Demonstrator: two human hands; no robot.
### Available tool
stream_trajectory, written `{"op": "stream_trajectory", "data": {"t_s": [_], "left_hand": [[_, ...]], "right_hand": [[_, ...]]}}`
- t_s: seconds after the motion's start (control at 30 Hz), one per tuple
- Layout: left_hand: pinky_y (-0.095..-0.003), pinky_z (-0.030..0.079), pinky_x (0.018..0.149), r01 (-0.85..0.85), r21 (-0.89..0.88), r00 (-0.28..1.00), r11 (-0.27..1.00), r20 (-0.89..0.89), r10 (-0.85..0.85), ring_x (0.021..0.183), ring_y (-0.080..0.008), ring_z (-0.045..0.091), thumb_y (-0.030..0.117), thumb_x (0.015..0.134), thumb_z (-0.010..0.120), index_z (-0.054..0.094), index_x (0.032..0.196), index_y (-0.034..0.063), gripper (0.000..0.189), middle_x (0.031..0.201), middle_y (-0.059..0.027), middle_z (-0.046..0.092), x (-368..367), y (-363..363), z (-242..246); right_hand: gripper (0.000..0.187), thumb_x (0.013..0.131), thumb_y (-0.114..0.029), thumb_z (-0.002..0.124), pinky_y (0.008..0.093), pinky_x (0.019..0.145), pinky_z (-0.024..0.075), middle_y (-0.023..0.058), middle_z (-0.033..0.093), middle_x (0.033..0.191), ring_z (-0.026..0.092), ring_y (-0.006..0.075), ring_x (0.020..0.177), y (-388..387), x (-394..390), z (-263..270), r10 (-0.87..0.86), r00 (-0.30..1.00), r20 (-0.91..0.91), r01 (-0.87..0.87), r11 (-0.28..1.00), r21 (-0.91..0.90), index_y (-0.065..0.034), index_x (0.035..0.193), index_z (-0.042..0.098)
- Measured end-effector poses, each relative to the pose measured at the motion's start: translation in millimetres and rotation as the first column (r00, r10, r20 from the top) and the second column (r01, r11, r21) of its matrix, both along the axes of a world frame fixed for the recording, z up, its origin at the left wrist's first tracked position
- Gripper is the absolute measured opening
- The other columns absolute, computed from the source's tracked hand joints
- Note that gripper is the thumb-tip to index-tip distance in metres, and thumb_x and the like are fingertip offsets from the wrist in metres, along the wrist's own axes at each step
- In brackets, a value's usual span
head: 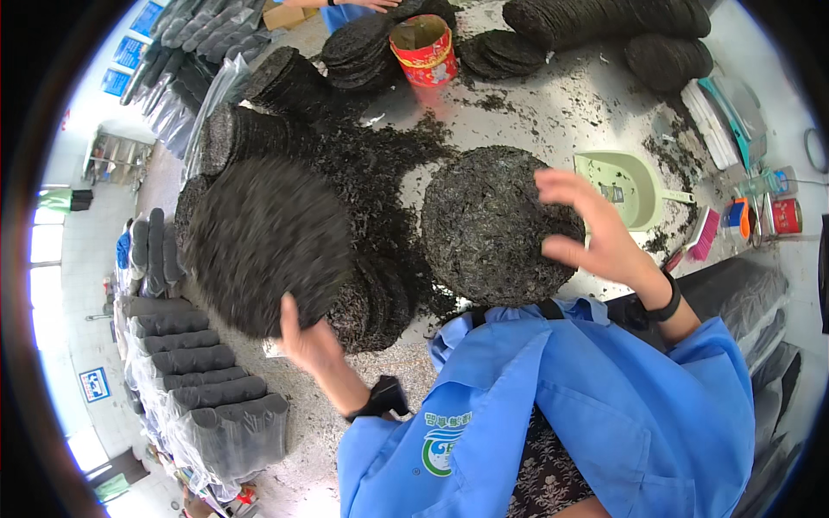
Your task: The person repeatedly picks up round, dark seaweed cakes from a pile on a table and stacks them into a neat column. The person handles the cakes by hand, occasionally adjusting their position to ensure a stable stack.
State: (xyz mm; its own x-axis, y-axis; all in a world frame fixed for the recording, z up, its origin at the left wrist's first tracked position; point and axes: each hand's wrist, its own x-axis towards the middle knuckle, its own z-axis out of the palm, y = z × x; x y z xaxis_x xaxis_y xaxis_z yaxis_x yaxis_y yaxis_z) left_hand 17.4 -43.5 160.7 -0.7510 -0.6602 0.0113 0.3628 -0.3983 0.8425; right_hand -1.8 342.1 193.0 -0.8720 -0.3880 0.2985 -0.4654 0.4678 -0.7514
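My left hand [314,346] holds the near edge of a round dark sheet of dried seaweed [269,243], thumb on top. Motion blurs this sheet, which is tilted over the left side of the table. Another round seaweed cake [489,226] lies in front of my body, its surface rough and greenish black. Above its right edge is my right hand [586,226], thumb and fingers spread apart with nothing between them; whether the fingertips touch the cake I cannot tell. Below the held sheet, a stack of seaweed rounds [382,304] leans on its side, partly hidden.
Loose seaweed flakes [382,168] cover the table's middle. A red bucket [424,52] stands at the back among stacked rounds. To the right are a pale green dustpan [622,191], a pink-bristled brush [703,233] and a teal-edged scale [735,123]. A co-worker's hand [369,5] shows at the top.
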Motion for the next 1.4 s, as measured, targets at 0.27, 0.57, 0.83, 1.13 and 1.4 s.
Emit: {"op": "stream_trajectory", "data": {"t_s": [0.27, 0.57, 0.83, 1.13, 1.4], "left_hand": [[-0.0499, 0.029, 0.106, 0.722, -0.666, 0.675, -0.185, 0.623, 0.395, 0.128, -0.0387, 0.035, 0.013, 0.075, 0.067, 0.037, 0.138, 0.0274, 0.072, 0.141, -0.0179, 0.035, 45.6, -47.7, -28.8], [-0.0354, 0.049, 0.08, 0.558, -0.815, 0.83, 0.158, 0.551, -0.09, 0.098, -0.0261, 0.058, 0.019, 0.077, 0.067, 0.056, 0.117, 0.0018, 0.044, 0.109, -0.017, 0.059, 4.0, 44.0, 2.0], [-0.0303, 0.044, 0.068, 0.626, -0.749, 0.779, 0.215, 0.596, -0.193, 0.083, -0.0191, 0.047, 0.024, 0.066, 0.08, 0.042, 0.126, -0.0008, 0.075, 0.102, -0.0117, 0.042, -6.3, 124.6, -13.6], [-0.0318, 0.041, 0.076, 0.551, -0.8, 0.834, 0.236, 0.52, -0.185, 0.09, -0.0185, 0.045, 0.013, 0.066, 0.077, 0.046, 0.117, 0.0026, 0.061, 0.105, -0.0078, 0.044, -7.9, 130.7, -9.7], [-0.0334, 0.046, 0.068, 0.524, -0.815, 0.846, 0.248, 0.464, -0.264, 0.077, -0.0222, 0.054, 0.007, 0.074, 0.07, 0.045, 0.098, -0.0006, 0.035, 0.096, -0.0159, 0.056, -15.2, 136.2, 13.4]], "right_hand": [[0.07, 0.071, -0.054, 0.064, 0.0512, 0.101, 0.0315, 0.0268, 0.04, 0.13, 0.035, 0.0418, 0.124, -7.8, 28.5, -12.6, 0.221, 0.961, -0.165, -0.093, 0.822, 0.562, 0.0007, 0.112, 0.05], [0.031, 0.083, -0.022, 0.059, 0.0365, 0.072, 0.0482, 0.0194, 0.058, 0.095, 0.058, 0.0304, 0.088, 0.9, 30.3, -25.7, 0.047, 0.974, -0.22, 0.028, 0.945, 0.327, 0.0017, 0.101, 0.052], [0.031, 0.097, -0.019, 0.043, 0.0231, 0.082, 0.0363, 0.003, 0.049, 0.094, 0.043, 0.0099, 0.087, 60.0, 0.6, -28.7, -0.816, 0.572, 0.084, 0.742, 0.471, -0.476, 0.0046, 0.117, 0.046], [0.035, 0.096, -0.013, 0.044, 0.0249, 0.1, 0.0271, 0.0069, 0.044, 0.125, 0.038, 0.0135, 0.115, 85.2, -6.2, -37.2, -0.728, 0.653, 0.206, 0.666, 0.424, -0.613, -0.0032, 0.13, 0.039], [0.032, 0.097, -0.009, 0.038, 0.016, 0.059, 0.0302, -0.0006, 0.053, 0.116, 0.032, 0.0022, 0.064, 76.9, 3.6, -20.3, -0.758, 0.651, 0.046, 0.661, 0.536, -0.525, -0.0053, 0.127, 0.047]]}}
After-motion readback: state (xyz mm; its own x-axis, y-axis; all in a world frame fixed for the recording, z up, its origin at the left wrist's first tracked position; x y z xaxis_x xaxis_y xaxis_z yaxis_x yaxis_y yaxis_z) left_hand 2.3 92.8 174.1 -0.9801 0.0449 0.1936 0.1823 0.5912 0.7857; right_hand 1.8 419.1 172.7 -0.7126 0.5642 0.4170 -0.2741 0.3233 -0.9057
